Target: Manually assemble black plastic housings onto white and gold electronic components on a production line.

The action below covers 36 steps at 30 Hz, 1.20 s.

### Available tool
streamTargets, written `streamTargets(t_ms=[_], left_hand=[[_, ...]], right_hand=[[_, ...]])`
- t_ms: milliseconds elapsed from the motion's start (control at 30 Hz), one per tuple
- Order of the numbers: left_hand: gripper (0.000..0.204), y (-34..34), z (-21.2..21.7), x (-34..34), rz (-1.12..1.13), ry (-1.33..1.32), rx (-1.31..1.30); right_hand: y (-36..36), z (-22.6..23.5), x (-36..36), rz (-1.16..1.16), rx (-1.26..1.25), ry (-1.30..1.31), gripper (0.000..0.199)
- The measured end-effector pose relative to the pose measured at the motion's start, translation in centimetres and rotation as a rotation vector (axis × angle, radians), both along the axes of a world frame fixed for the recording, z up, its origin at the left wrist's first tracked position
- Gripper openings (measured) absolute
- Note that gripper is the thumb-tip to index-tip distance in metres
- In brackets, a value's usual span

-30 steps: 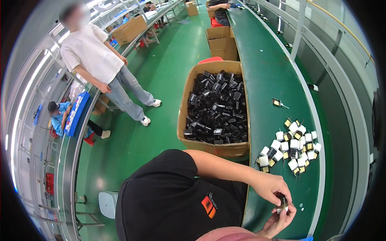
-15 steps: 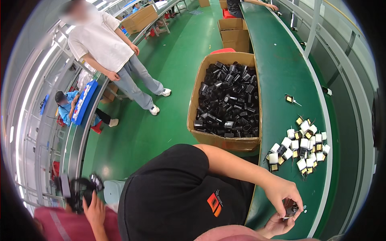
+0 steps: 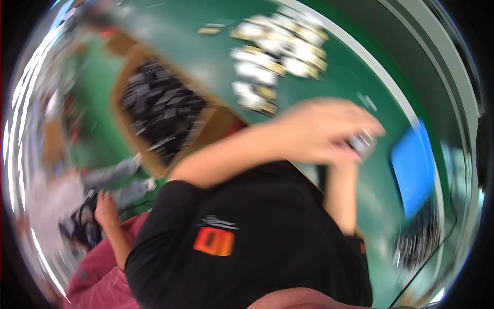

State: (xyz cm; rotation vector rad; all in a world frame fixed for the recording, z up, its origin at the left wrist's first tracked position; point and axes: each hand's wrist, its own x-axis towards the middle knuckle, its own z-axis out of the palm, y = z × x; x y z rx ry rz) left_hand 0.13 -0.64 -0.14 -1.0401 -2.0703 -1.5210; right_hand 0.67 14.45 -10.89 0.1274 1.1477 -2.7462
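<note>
Both of my hands are together over the green conveyor belt (image 3: 373,201), smeared by motion. My left hand (image 3: 321,129) reaches across from the left, its fingers curled over a small dark part with a silvery end (image 3: 362,143). From below, my right hand (image 3: 343,160) comes up against the same part; its fingers are mostly hidden behind the left hand. The part's exact kind is too blurred to make out. Beyond my hands, a pile of white blocks with yellow-and-black ends (image 3: 280,49) lies on the belt, with one similar piece (image 3: 210,30) apart from it.
A cardboard box (image 3: 208,126) full of black plastic housings (image 3: 159,108) stands left of the belt. To the right lie a blue sheet or tray (image 3: 416,167) and a bunch of thin dark pieces (image 3: 418,239). At lower left, another person's hand (image 3: 105,208) is near a black device (image 3: 82,221).
My view has swung to the right, so box and pile now sit further left and the blue item has come into sight. Both hands stay together at the dark part.
</note>
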Motion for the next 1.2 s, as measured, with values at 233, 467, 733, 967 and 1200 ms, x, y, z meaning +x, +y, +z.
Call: streamTargets(t_ms=[233,467,733,967,1200], left_hand=[[0.054,1.1,1.4,-0.3,-0.054,0.004,-0.13],[0.054,2.1,0.8,-0.3,-0.063,0.016,-0.122],[0.051,2.5,0.2,-0.7,-0.065,0.002,-0.12],[0.051,2.7,-0.5,-1.0,-0.059,0.013,-0.125],[0.053,2.9,-0.3,-0.6,-0.05,0.001,-0.165]], right_hand=[[-0.6,1.1,-3.1,0.341,-0.545,0.194,0.027],[-0.3,2.1,-2.6,0.386,-0.795,0.102,0.02],[-0.4,2.6,-2.5,0.321,-0.753,0.064,0.017],[-0.3,1.5,-2.5,0.327,-0.897,-0.006,0.014],[-0.3,1.3,-2.2,0.29,-0.805,0.035,0.014]])
